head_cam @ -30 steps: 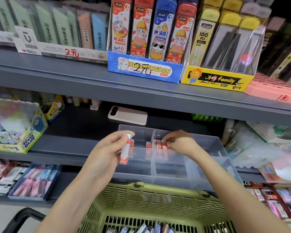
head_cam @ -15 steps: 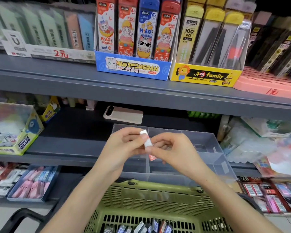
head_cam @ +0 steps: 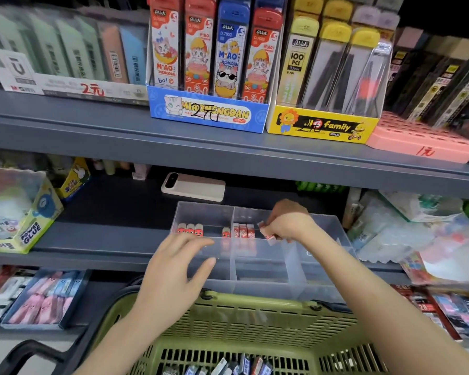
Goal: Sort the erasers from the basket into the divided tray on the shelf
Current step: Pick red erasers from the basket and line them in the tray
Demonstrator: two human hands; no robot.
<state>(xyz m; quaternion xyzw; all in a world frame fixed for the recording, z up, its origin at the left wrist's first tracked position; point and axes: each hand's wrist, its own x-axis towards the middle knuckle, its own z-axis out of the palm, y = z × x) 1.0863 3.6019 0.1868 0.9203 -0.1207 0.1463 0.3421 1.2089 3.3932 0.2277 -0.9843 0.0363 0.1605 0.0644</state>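
A clear divided tray [head_cam: 260, 288] stands on the middle shelf. Its back left compartment holds several red-and-white erasers [head_cam: 190, 229] standing upright. A second row of erasers [head_cam: 243, 230] stands in the back middle compartment. My right hand [head_cam: 287, 223] reaches into that middle compartment and pinches a red-and-white eraser [head_cam: 268, 234] just right of the row. My left hand [head_cam: 178, 266] hovers over the tray's front left corner, fingers loosely spread and holding nothing. The green basket [head_cam: 241, 320] sits below the tray with more erasers [head_cam: 228, 366] on its floor.
A white phone [head_cam: 192, 186] lies on the shelf behind the tray. A glue box [head_cam: 19, 212] stands at the left, plastic-wrapped packs [head_cam: 406, 226] at the right. The upper shelf edge [head_cam: 228, 155] overhangs the tray. A black basket handle [head_cam: 25, 355] sits bottom left.
The eraser went from my left hand to my right hand in front of the tray. My right hand then carried it into the back middle compartment, and my left hand dropped back, empty.
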